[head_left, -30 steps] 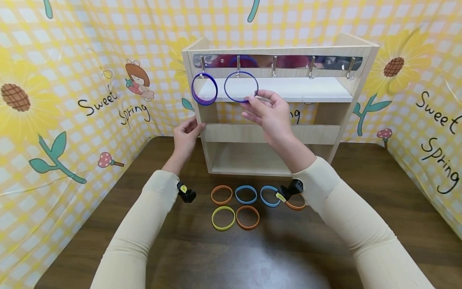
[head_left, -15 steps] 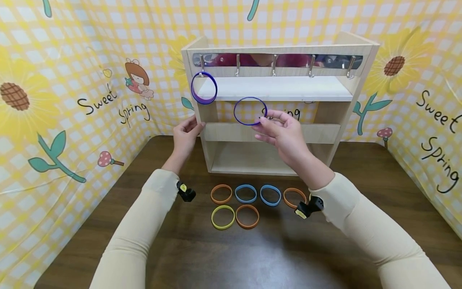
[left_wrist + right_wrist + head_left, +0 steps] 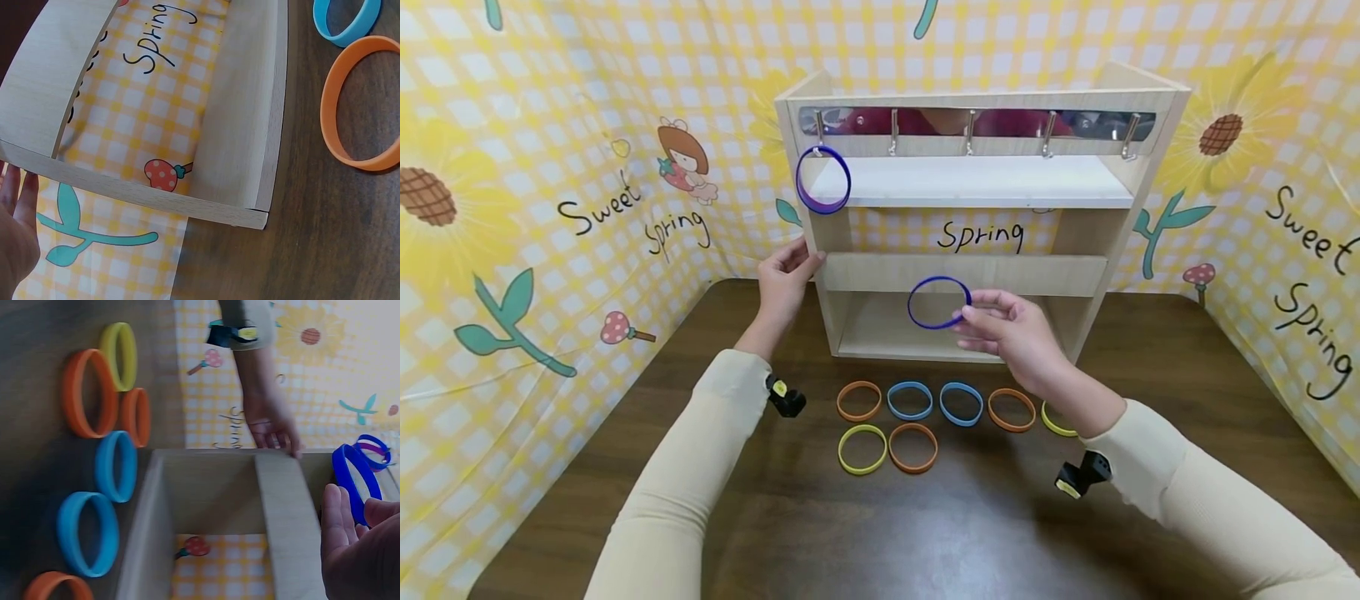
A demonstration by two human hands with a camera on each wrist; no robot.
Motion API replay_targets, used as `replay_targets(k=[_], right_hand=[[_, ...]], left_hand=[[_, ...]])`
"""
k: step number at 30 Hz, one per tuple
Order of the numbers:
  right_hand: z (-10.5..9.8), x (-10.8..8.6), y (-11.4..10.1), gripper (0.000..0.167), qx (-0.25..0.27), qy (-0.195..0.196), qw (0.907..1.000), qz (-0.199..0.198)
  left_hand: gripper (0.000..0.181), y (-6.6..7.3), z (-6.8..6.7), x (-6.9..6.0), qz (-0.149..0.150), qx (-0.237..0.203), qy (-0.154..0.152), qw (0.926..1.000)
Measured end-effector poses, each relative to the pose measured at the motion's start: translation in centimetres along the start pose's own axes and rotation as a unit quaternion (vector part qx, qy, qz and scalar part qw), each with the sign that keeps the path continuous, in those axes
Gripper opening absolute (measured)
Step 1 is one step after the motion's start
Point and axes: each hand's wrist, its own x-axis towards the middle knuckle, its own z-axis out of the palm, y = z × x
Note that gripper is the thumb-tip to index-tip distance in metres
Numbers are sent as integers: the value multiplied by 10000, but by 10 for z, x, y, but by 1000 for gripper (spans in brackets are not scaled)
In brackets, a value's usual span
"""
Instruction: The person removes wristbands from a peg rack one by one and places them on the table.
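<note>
A dark blue band is pinched between the thumb and fingers of my right hand, in front of the lower part of the wooden rack. The right wrist view shows the same blue band at the fingertips of the right hand. My left hand touches the rack's left side panel; in the left wrist view the fingers of the left hand lie against the panel's edge. A blue and purple loop hangs from the leftmost metal hook.
Orange bands, blue bands and yellow bands lie on the dark wooden table before the rack. One yellow band is partly behind my right forearm. Several more hooks line the metal strip. Patterned cloth surrounds the table.
My right hand has moved down and slightly right with the dark blue band, from hook height to the rack's lower opening. The left hand has stayed at the side panel.
</note>
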Motion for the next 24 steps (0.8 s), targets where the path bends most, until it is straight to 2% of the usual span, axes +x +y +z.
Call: replay_targets(k=[4,12,24], right_hand=[[-8,-5,14,24,-45,-128,9998,169],[-24,-14,36,29,-313,-492,9969,522],[-45,-28,67,33,-650,-905,9881,1060]], left_hand=[[39,-3,0,3,45,21,-15,10000],[41,-25,-5,13,72,-62,130,9999],[40,-29,-4,15,144,-43,160,9998]])
